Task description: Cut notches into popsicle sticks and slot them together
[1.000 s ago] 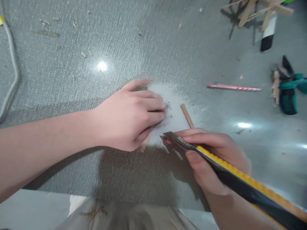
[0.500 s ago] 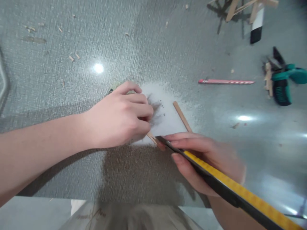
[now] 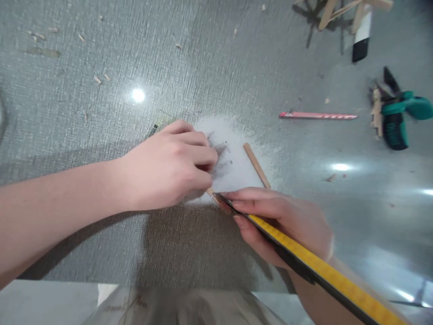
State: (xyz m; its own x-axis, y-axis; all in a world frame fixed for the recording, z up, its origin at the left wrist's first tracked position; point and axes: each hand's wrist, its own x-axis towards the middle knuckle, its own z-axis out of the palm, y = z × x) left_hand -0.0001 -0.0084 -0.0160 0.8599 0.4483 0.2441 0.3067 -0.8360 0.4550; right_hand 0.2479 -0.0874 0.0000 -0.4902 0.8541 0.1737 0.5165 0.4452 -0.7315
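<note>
My left hand (image 3: 179,164) is closed, knuckles up, pressing a thin wooden craft stick (image 3: 211,192) down on a white patch (image 3: 233,169) of the table. Only the stick's near end shows past my fingers; the rest is hidden under the hand. My right hand (image 3: 270,216) grips a long yellow-and-black utility knife (image 3: 291,248), fingers and thumb close to its blade. The dark blade tip lies at the near end of the stick, just right of my left hand. A second craft stick (image 3: 257,166) lies slanted beyond my right hand.
On the right lie a pink pencil (image 3: 318,116) and teal-handled pliers (image 3: 394,122) beside small wood pieces. A wooden stick frame (image 3: 338,13) and a white-and-black object (image 3: 361,47) are at the top right. Wood chips (image 3: 97,80) lie scattered upper left.
My right hand and the knife have shifted left, moving the blade tip further along the stick toward my left hand. My left hand stays nearly in place.
</note>
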